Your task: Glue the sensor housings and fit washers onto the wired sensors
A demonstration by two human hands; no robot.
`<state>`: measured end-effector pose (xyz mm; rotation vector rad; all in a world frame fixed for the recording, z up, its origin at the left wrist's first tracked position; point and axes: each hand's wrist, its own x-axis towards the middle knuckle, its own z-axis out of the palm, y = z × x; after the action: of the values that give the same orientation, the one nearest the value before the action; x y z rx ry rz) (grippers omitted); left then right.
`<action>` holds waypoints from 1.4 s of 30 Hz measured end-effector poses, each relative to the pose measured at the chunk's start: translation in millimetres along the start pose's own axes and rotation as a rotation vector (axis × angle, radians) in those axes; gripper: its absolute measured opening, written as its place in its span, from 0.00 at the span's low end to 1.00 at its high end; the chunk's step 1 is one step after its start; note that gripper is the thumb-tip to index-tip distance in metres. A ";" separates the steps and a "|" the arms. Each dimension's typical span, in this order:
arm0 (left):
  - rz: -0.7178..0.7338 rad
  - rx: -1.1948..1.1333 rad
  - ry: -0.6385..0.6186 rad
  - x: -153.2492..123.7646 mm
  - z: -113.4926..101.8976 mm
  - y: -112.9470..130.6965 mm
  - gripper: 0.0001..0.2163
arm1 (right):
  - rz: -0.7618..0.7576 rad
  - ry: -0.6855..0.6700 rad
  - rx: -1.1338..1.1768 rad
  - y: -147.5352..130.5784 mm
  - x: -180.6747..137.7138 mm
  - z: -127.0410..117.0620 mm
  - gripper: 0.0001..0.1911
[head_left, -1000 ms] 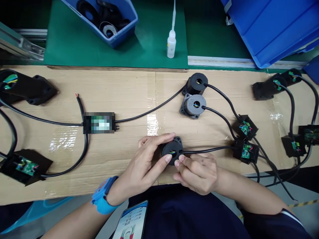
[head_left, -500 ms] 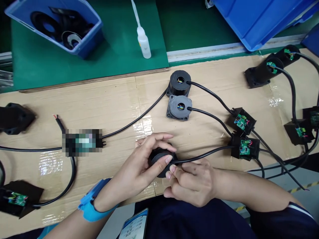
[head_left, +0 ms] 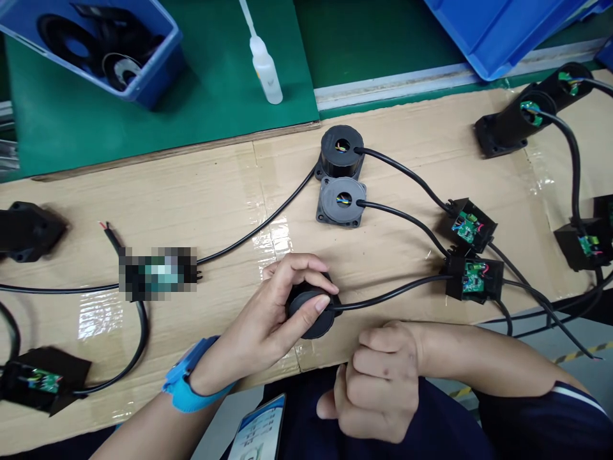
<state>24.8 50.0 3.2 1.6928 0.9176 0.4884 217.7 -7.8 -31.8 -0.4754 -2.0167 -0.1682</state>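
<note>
Cardboard sheet [head_left: 201,191] was lit bright, even; clear tape [head_left: 98,319] glared white. Shadows were soft. Held black housing [head_left: 320,326] read dark, low-detail. Mosaic patch [head_left: 158,275] obscured detail at left.

A white bottle [head_left: 267,73] stood on a green board [head_left: 220,83] near a blue bin [head_left: 158,80]. A blue container [head_left: 493,32] showed farther right.

A bright blue wristband [head_left: 194,380] with a deeper blue upper piece is worn just behind the left fingers [head_left: 306,263]. A dark navy top [head_left: 445,421] is worn; its right sleeve [head_left: 531,418], well behind the right fingers [head_left: 383,393], is crossed by a white stripe [head_left: 580,397]. A printed, dark-edged badge [head_left: 258,429] is seen below the left fingers.
</note>
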 end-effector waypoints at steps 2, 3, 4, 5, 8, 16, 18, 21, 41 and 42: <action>0.007 -0.004 -0.003 0.7 0.6 0.4 0.13 | 0.007 0.011 0.003 -1.0 0.0 3.0 0.21; 0.007 0.002 -0.001 0.7 0.8 0.3 0.13 | 0.003 -0.006 -0.002 -1.0 0.4 3.8 0.22; 0.008 0.012 0.003 0.5 1.0 0.1 0.13 | -0.001 -0.042 -0.014 -0.7 0.8 4.0 0.23; 0.010 0.026 0.009 0.2 1.0 -0.3 0.13 | -0.003 -0.082 -0.032 -0.3 1.3 3.6 0.24; 0.015 0.044 0.017 -1.3 0.8 -1.3 0.13 | -0.005 -0.247 -0.126 0.5 1.8 -0.4 0.26; 0.193 0.085 0.142 -3.0 9.3 -9.0 0.11 | 0.008 -0.448 -0.161 -3.0 -2.1 -6.3 0.29; 0.366 0.212 0.229 -5.0 10.9 -13.4 0.10 | 0.053 -0.419 -0.110 -3.6 -1.5 -6.3 0.29; 0.581 0.470 0.299 -11.5 8.2 -18.7 0.10 | 0.103 -0.386 -0.058 -4.1 -0.4 -7.0 0.29; 0.846 0.911 0.366 -21.4 5.0 -26.0 0.15 | -0.035 -0.081 -0.032 -5.2 24.8 -19.0 0.26; 0.855 0.945 0.372 -22.4 5.0 -25.5 0.15 | -0.031 -0.106 -0.030 -8.1 27.0 -20.5 0.26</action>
<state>6.2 32.1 -19.5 2.9495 0.6607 1.0665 220.2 -14.7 2.2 -0.4807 -2.1281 -0.1959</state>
